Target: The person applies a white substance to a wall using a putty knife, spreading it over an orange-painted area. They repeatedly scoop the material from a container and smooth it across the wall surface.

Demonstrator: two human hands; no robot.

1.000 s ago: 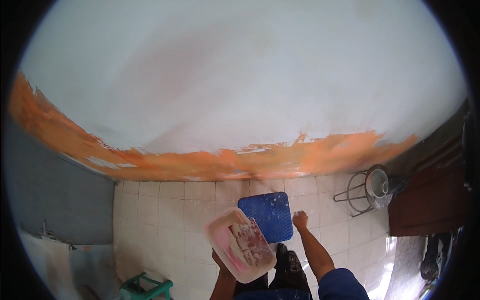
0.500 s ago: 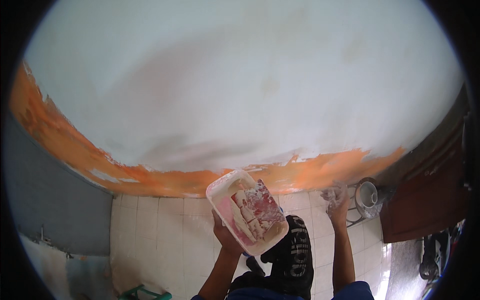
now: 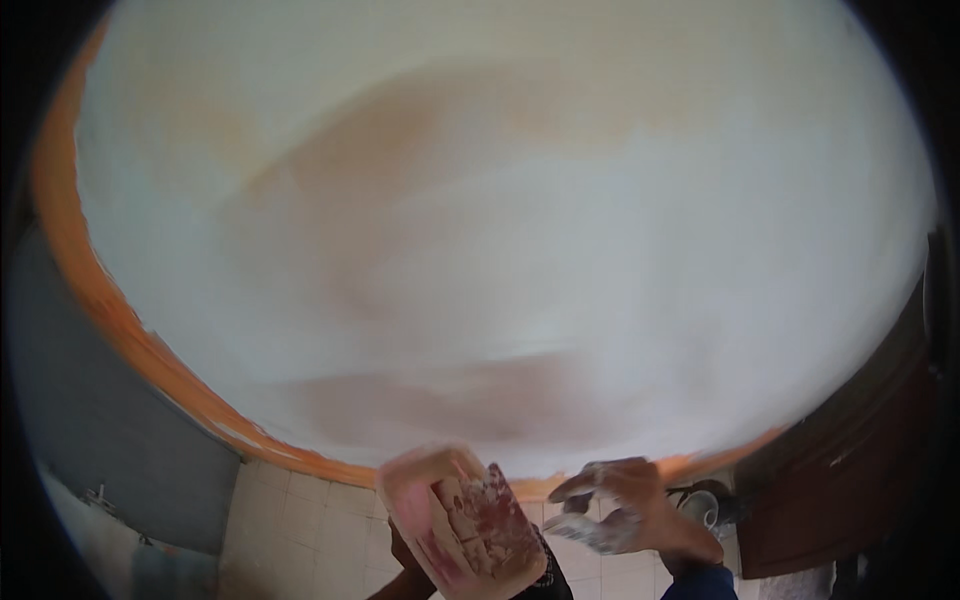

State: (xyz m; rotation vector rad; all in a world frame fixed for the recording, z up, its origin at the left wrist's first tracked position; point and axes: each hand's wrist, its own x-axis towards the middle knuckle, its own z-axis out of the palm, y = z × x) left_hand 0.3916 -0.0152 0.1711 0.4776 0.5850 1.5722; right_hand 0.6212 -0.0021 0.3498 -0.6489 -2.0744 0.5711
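My left hand (image 3: 401,548) grips a pink-white plastic tray (image 3: 402,483) at the bottom centre, mostly hidden under it. A dark red flat scraper (image 3: 495,515) smeared with pale, cracked paste lies in the tray. My right hand (image 3: 610,510), coated in white residue, is just right of the tray, fingers apart and curved toward it, with nothing between them.
A white wall (image 3: 600,250) with shadowy patches fills most of the view, edged below and left by an orange band (image 3: 140,340). A grey panel (image 3: 120,410) stands left, dark red wooden furniture (image 3: 840,500) right. A pot (image 3: 705,510) sits behind my right hand, above the tiled floor (image 3: 300,530).
The view has swung up toward the wall. My right hand has come from the right side to beside the tray, which my left hand still holds. The blue mat is now out of sight.
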